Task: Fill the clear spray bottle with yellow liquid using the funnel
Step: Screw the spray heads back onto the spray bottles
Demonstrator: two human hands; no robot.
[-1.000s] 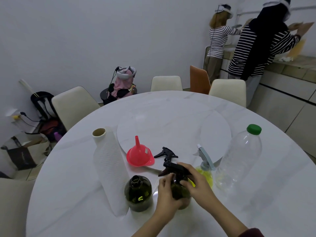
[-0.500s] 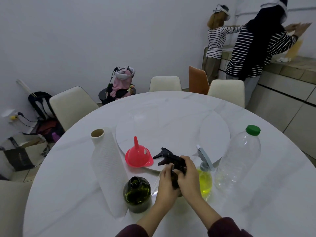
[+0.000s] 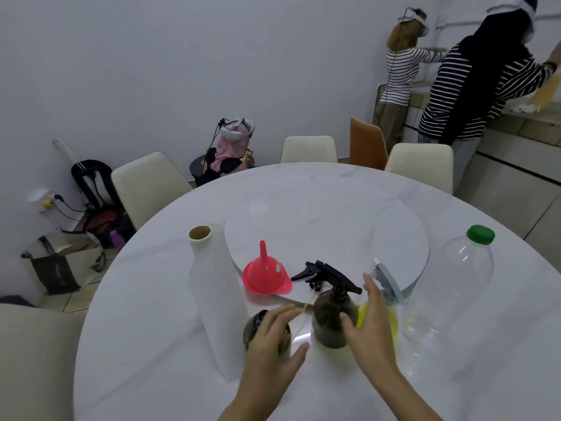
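Both hands slack, gripping nothing: left hand point(image 3: 274, 338) over the open dark bottle point(image 3: 258, 328), right hand point(image 3: 368, 325) beside the capped dark spray bottle point(image 3: 334, 317). Just right of that, the clear spray bottle point(image 3: 384, 302), yellow liquid inside, seemingly partly full. Best to unscrew its grey head, then seat the funnel point(image 3: 265, 276). Counted: three spray heads, one funnel, one towel roll point(image 3: 214, 287), one large bottle point(image 3: 455, 281).

funnel point(image 3: 266, 274) left of sprayer bottle point(image 3: 333, 317) | towel roll point(image 3: 216, 294) further left (upright)

Round marble table point(image 3: 303, 189), cream chairs point(image 3: 148, 180), grey wall point(image 3: 151, 56)
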